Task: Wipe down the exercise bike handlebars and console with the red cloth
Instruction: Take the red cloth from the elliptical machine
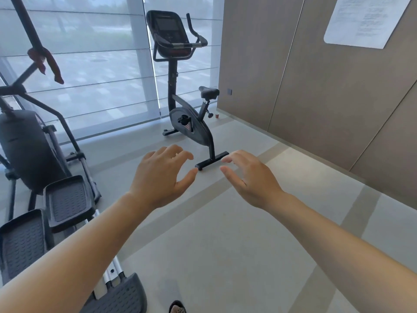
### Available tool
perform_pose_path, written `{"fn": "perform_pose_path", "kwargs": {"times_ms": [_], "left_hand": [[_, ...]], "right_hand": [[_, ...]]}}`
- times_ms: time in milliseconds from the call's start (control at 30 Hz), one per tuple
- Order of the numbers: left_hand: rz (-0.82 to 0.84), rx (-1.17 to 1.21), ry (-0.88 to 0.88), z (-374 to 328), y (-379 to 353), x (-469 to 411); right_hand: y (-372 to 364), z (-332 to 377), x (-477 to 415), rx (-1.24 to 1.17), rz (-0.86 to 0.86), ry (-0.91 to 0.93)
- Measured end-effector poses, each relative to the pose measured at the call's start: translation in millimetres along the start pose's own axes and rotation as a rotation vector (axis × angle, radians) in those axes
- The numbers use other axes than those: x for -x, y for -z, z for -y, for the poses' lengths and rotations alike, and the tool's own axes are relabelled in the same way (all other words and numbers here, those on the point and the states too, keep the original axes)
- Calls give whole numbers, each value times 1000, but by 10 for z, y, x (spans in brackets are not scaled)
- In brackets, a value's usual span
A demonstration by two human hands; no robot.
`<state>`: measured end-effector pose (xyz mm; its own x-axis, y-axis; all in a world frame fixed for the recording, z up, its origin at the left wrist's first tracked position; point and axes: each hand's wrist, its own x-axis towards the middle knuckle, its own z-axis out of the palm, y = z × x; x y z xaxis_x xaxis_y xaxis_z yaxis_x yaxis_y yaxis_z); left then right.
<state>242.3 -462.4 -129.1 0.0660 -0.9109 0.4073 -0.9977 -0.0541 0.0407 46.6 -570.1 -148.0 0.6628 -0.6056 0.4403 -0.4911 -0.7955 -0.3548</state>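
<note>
The black exercise bike (191,125) stands by the window, a few steps ahead of me. Its console (168,27) sits at the top, with the handlebars (191,42) curving out below and to the right of it. A red cloth (45,61) is knotted round a bar of the machine at upper left and hangs down. My left hand (161,176) and my right hand (251,179) are stretched out in front of me, palms down, fingers loosely spread. Neither hand holds or touches anything.
An elliptical trainer (29,150) with ribbed pedals (67,201) fills the left side. A beige panelled wall (327,98) with a white notice (365,19) runs along the right. A small cup (217,116) stands on the floor behind the bike. Grey floor (225,245) lies ahead.
</note>
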Motion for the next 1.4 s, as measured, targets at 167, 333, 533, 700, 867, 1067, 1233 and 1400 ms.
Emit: {"fn": "perform_pose_path", "kwargs": {"times_ms": [167,333,533,700,867,1067,1233,1400], "left_hand": [[17,0,44,717,-266,-704],[22,-33,104,1491,-456,-1370],[55,-54,168,2318,-670,-1797],[27,-93,232,3032,-753,-2167],[37,-120,287,3734,-1009,-2715],[42,-148,352,4620,-1274,-3608],[22,-177,451,5426,-1416,-4252],[10,-188,556,6088,-1574,-4405]], "right_hand": [[-421,-149,-960,6,-34,9],[-863,-273,-1985,-37,-1,43],[-1424,-271,-2926,-131,63,107],[-1891,-225,-3793,-193,72,184],[-2435,-311,-4740,-233,113,226],[-2976,-526,-6041,-283,153,260],[-3389,-643,-7074,-336,131,295],[-3901,-501,-7811,-388,178,344]]}}
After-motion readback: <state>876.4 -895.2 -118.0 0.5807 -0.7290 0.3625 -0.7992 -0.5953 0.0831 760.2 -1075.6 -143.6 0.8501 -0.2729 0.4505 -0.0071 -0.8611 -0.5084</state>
